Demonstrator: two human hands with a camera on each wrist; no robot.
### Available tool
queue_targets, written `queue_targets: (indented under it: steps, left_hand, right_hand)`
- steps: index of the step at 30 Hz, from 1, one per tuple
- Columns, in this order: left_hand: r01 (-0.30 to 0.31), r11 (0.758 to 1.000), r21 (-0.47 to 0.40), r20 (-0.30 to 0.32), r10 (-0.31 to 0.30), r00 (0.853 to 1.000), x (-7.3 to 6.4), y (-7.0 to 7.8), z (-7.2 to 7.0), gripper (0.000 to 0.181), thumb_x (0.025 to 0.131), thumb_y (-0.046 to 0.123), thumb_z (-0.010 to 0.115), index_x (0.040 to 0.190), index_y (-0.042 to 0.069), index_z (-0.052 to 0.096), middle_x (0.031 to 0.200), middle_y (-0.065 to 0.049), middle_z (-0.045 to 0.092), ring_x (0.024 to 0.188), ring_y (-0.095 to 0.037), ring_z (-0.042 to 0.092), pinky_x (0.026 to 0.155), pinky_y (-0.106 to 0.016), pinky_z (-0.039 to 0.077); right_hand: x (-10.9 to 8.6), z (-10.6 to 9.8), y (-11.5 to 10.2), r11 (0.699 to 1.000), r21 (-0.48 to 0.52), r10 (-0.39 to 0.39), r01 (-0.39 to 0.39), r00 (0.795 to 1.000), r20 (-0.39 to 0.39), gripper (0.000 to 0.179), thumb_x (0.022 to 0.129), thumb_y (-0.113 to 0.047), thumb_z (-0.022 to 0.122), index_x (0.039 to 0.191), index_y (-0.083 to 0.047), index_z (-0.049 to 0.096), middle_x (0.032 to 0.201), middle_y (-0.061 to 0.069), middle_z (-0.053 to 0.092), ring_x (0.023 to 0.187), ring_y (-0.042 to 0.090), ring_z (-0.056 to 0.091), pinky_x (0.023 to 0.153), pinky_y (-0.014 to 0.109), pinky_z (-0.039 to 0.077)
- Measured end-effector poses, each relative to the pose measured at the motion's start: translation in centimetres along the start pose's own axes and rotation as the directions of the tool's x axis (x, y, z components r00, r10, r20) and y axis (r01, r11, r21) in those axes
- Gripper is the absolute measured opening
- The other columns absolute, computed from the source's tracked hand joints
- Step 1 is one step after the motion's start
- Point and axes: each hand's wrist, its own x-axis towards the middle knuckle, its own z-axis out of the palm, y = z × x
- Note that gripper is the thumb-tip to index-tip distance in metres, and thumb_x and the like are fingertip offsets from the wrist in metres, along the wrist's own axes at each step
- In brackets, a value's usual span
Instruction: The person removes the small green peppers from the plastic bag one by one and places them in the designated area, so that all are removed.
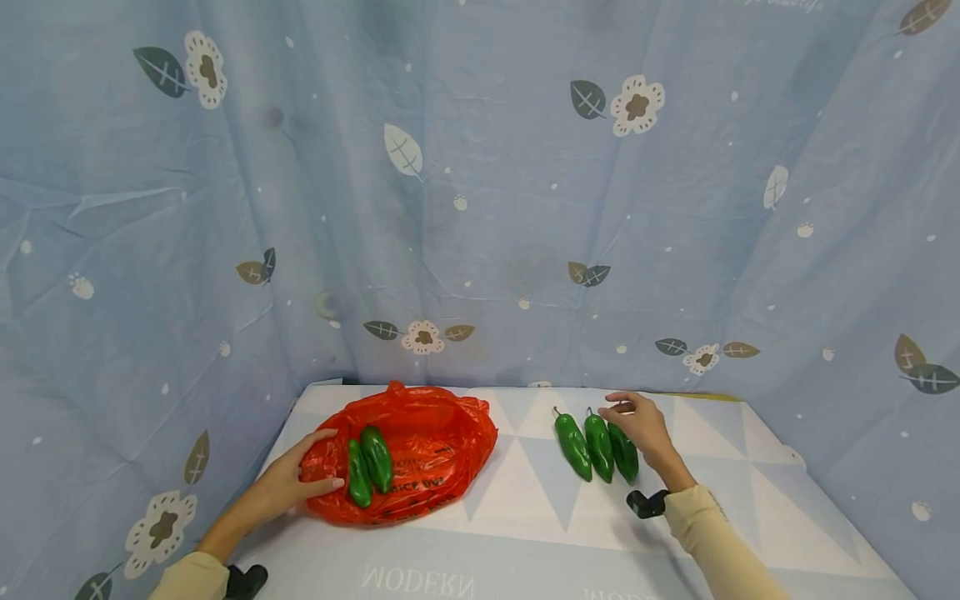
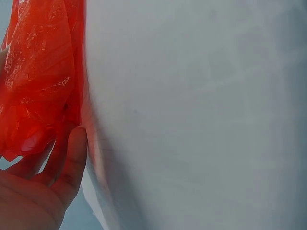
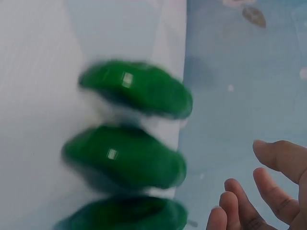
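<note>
A red plastic bag (image 1: 468,467) lies with its mouth spread on the table's left side, two green peppers (image 1: 377,458) in it. My left hand (image 1: 281,483) holds the bag's left side, thumb and fingers curved around it. In the left wrist view, fingers (image 2: 72,158) bend against the red plastic. To the right, three green peppers (image 1: 573,446) lie side by side, stems toward the back. Over the stem end of the rightmost pepper (image 1: 624,457) is my right hand (image 1: 643,425), loosely bent and holding nothing. That hand hides part of this pepper.
The table (image 1: 525,517) has a cloth with pale triangles and printed lettering along the front. A blue curtain (image 1: 495,208) with leaves and flowers hangs behind and at both sides. Table surface separates the bag from the three peppers.
</note>
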Motion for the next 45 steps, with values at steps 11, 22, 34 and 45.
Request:
queue_targets:
  steps: [11,22,34,45]
  left_hand:
    - [0.002,1.0,0.004,-0.005,-0.002,1.0,-0.2,0.2,-0.1,0.09,0.086,0.043,0.084,0.157,0.015,0.036,0.156,-0.029,0.037,0.139,-0.055,0.039,0.102,-0.068,0.045]
    - [-0.008,1.0,0.013,-0.003,0.008,1.0,-0.1,0.3,0.0,0.092,0.085,0.042,0.084,0.158,0.014,0.035,0.157,-0.03,0.037,0.14,-0.054,0.038,0.104,-0.069,0.043]
    - [0.006,1.0,0.015,0.003,-0.006,1.0,-0.1,0.4,-0.2,0.092,0.086,0.042,0.083,0.158,0.014,0.033,0.158,-0.03,0.034,0.142,-0.055,0.035,0.104,-0.068,0.043]
    - [-0.006,1.0,-0.007,0.005,0.006,1.0,-0.3,0.5,-0.1,0.091,0.086,0.04,0.084,0.158,0.014,0.034,0.157,-0.029,0.037,0.14,-0.053,0.039,0.105,-0.067,0.043]
  right_hand:
    - [-0.8,3.3,-3.9,0.994,0.017,-0.113,0.112,0.991,0.071,0.039,0.093,-0.03,0.078,0.125,-0.009,0.068,0.113,0.011,0.071,0.102,0.028,0.066,0.082,0.041,0.057]
    - [-2.3,7.1,-7.2,0.982,0.091,-0.176,0.164,0.975,0.138,0.033,0.091,-0.026,0.081,0.12,-0.015,0.071,0.105,0.002,0.072,0.091,0.019,0.067,0.075,0.034,0.056]
    - [-3.1,11.7,-10.8,0.956,0.166,-0.274,0.24,0.935,0.225,0.031,0.089,-0.026,0.082,0.117,-0.015,0.072,0.099,-0.001,0.074,0.083,0.017,0.067,0.071,0.035,0.057]
    - [-3.9,16.1,-13.2,0.935,0.179,-0.35,0.307,0.881,0.319,0.03,0.09,-0.029,0.081,0.115,-0.015,0.072,0.094,-0.004,0.071,0.08,0.016,0.064,0.068,0.029,0.056]
